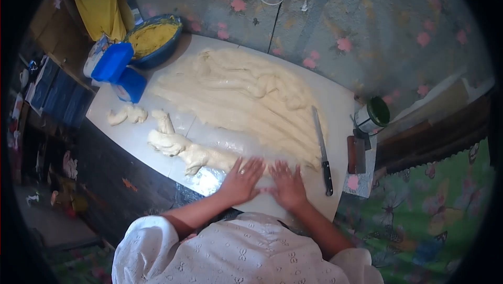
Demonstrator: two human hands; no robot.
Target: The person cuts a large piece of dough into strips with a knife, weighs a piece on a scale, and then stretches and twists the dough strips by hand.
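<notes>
My left hand lies palm down, fingers stretched out, on the near end of a thick roll of pale dough. Beside it, my right hand is spread flat, its fingertips at the right end of the same roll. Neither hand grips anything. Beyond the roll, a wide thin sheet of dough covers much of the white table, with folded ridges toward the back. Smaller dough pieces lie to the left. What is under my palms is hidden.
A black-handled knife lies along the sheet's right edge. Further right are a dough scraper and a green-topped tub. A blue basin of yellow filling and a blue container stand at the back left. The wall borders the table's far side.
</notes>
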